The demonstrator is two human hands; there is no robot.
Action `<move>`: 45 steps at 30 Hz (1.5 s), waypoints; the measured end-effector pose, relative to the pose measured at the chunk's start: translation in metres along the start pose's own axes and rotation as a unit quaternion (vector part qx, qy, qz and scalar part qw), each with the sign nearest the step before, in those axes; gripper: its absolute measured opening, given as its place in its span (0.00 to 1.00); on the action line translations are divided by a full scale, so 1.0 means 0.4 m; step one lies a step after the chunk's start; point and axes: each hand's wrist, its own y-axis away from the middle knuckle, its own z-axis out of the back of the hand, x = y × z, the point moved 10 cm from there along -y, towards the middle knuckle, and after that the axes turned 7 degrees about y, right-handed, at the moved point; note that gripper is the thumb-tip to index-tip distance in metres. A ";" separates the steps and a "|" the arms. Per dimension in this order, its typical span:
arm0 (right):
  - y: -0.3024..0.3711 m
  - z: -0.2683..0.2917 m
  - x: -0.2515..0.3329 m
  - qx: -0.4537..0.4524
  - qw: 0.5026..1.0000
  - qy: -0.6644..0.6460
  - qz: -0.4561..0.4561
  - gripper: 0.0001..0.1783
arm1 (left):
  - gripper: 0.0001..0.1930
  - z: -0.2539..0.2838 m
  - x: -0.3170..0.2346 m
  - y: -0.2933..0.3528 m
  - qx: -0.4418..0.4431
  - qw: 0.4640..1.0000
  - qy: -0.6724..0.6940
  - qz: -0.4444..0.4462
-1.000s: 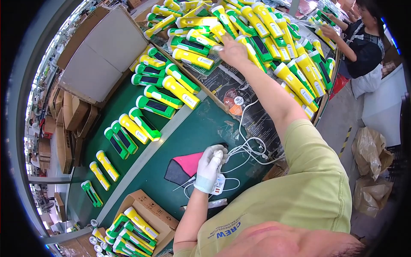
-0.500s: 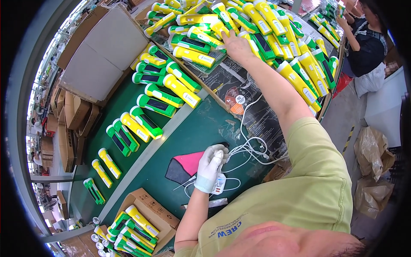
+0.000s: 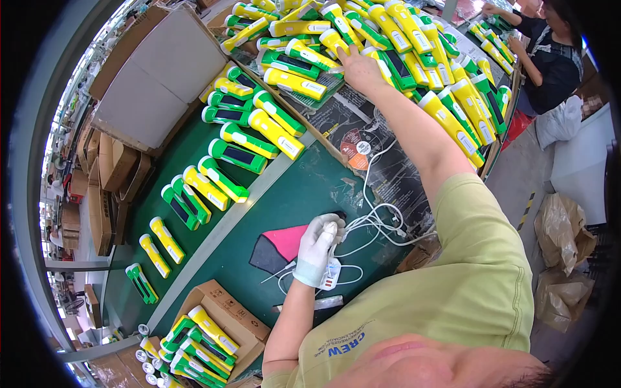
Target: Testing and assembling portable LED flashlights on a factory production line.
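Observation:
My right hand (image 3: 362, 70) is bare and reaches into the large heap of yellow and green flashlights (image 3: 391, 26). Its fingers close over the lower end of a yellow flashlight (image 3: 332, 40) with a white head; part of the grip is hidden. My left hand (image 3: 315, 244), in a white glove, is curled shut above the green table. Something small and whitish shows at its fingertips, too unclear to name. Beneath that hand lie a white power strip (image 3: 330, 275), looped white cables (image 3: 381, 223) and a pink and dark grey cloth (image 3: 284, 243).
Several flashlights lie in a line on the green belt (image 3: 213, 249) to the left. A cardboard box (image 3: 238, 312) of flashlights stands at the lower left. A large upright carton (image 3: 155, 74) is at the upper left. A co-worker (image 3: 550, 58) works at the far right.
My two hands stay nearly where they were, with the view shifted slightly. At the far right, the co-worker's hands have moved apart, one now farther back.

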 end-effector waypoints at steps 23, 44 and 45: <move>0.456 0.169 0.199 0.013 0.961 -0.265 0.084 0.12 | 0.43 0.449 -0.379 -0.095 -0.420 0.637 -0.646 -0.038; 0.634 0.480 0.455 0.331 0.482 -0.810 -0.056 0.26 | 0.23 0.206 -0.138 0.330 0.047 0.951 0.297 -0.077; 0.635 0.477 0.450 0.301 0.546 -0.780 -0.045 0.20 | 0.23 0.204 -0.129 0.320 0.051 0.950 0.300 -0.074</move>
